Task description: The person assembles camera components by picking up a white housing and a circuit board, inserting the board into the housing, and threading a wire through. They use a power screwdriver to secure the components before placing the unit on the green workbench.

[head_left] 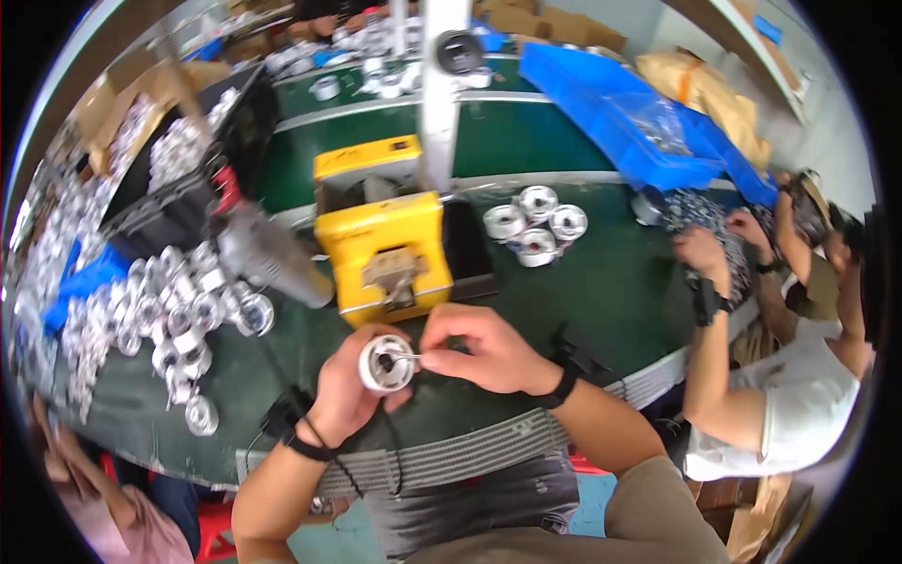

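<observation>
My left hand [346,383] is closed around a round white housing [375,371], its open, ringed face turned up. With thumb and forefinger together, my right hand [477,350] pinches a thin metal piece [406,355] that reaches into the housing's opening; what kind of piece it is, I cannot make out. Just beyond my hands stands a yellow box [376,228] with a metal bracket [395,274] at its front. Several similar white housings [537,246] sit grouped on the green table [601,301], farther off to the right.
A grey electric screwdriver-like tool [268,254] leans left of the yellow box. Heaped white parts [178,315] cover the left side, beside a black crate [155,211]. Blue trays [611,122] lie at the far right. Co-workers' hands [705,252] work over small dark parts there. A white post [442,122] rises behind.
</observation>
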`<action>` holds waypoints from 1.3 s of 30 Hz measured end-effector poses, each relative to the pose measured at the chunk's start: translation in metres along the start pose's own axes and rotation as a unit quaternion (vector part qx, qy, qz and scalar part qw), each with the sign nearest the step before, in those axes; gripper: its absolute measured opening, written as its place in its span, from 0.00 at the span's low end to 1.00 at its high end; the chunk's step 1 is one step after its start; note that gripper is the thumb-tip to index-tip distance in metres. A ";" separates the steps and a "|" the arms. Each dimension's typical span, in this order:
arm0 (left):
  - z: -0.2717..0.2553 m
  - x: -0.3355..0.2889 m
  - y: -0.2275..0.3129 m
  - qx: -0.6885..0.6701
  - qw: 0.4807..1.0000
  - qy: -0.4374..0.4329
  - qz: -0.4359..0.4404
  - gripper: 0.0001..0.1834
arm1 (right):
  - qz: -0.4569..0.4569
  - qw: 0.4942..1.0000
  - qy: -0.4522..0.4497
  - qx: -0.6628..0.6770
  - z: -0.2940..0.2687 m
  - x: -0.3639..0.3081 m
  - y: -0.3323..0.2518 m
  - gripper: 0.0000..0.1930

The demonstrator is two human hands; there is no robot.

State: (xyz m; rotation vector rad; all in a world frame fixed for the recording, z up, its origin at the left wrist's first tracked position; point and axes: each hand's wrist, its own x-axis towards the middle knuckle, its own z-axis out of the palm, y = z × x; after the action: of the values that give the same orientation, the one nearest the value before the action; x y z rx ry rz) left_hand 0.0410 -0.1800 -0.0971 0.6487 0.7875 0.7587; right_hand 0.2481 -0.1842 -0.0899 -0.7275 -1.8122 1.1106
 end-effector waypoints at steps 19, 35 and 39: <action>-0.006 0.007 -0.016 0.047 0.988 -0.043 0.142 0.23 | 0.004 0.966 0.141 -0.216 0.035 0.002 -0.018 0.11; -0.003 -0.001 -0.011 -0.028 0.965 -0.169 0.199 0.24 | 0.083 0.988 0.107 0.069 0.027 0.003 -0.011 0.11; -0.004 0.001 -0.014 -0.023 0.960 -0.166 0.223 0.24 | 0.028 0.990 0.118 -0.067 0.031 0.001 -0.003 0.11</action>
State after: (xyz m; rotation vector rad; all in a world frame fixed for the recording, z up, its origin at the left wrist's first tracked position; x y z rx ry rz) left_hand 0.0434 -0.1862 -0.1103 0.8984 0.3133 1.0398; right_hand 0.2201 -0.1968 -0.0938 -0.9526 -1.6843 0.9024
